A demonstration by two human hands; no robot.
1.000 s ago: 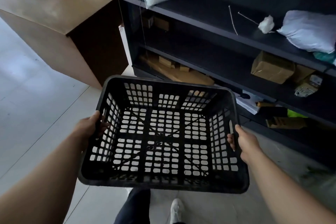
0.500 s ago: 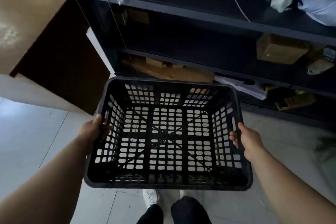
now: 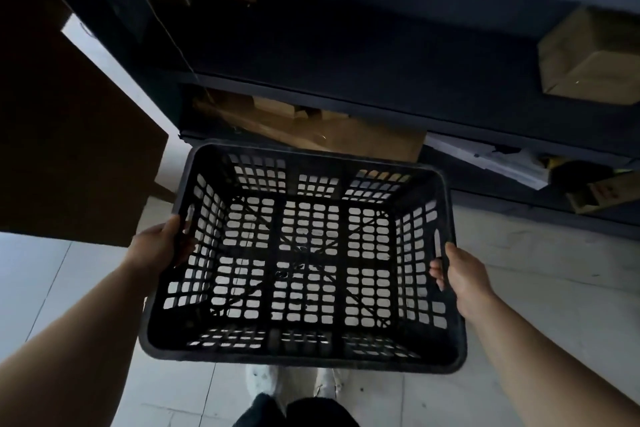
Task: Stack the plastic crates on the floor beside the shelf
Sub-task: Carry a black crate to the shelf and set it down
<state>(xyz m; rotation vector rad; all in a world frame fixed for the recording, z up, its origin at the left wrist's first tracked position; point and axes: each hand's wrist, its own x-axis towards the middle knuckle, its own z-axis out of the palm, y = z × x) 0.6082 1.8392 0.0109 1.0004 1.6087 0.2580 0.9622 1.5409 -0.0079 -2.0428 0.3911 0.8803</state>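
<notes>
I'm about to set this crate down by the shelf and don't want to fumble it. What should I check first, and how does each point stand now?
1. Left hand gripping the crate at its side handle: ok.
2. Right hand gripping the opposite handle: ok.
3. Crate empty: ok.
4. Crate held level: roughly ok.
5. Floor under and ahead of the crate free of clutter: ok, as seen through the mesh.
6. Another crate to stack onto in view: not ok, none visible.
</notes>
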